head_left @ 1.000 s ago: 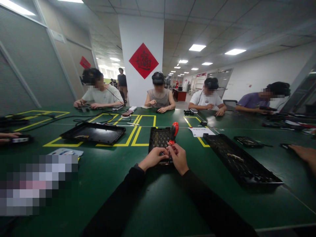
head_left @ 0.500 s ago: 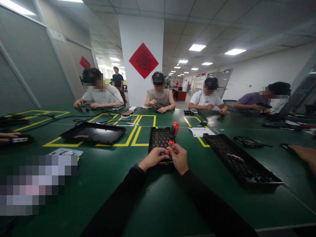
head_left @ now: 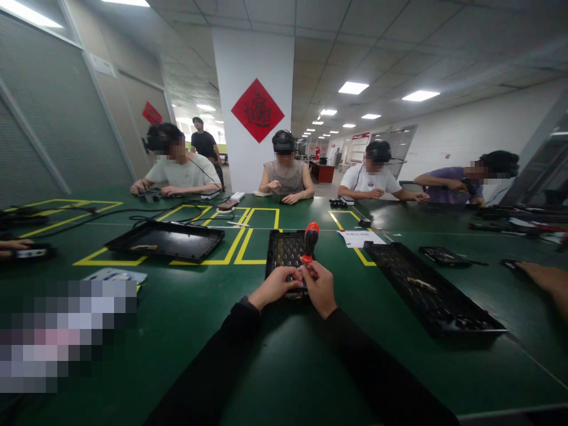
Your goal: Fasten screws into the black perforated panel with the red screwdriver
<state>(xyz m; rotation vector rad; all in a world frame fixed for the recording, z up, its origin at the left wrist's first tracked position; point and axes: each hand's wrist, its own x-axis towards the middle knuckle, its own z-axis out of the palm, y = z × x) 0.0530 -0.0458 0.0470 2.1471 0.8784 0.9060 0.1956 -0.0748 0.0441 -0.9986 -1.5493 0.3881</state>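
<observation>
At 12 o'clock, the right hand [head_left: 320, 286] pinches a screwdriver [head_left: 311, 238], its bulbous red-black handle upright, over the rectangular black tray [head_left: 270, 251]; at its 9 o'clock, the left hand [head_left: 274, 286] curls, contents hidden.

Two hands [head_left: 276, 286] [head_left: 321, 287] meet at one red-and-black tool [head_left: 311, 238]; three black trays [head_left: 269, 251] [head_left: 171, 241] [head_left: 394, 260] lie about: one beneath the hands, one to their left, one right; one white paper [head_left: 361, 238] lies beyond.
</observation>
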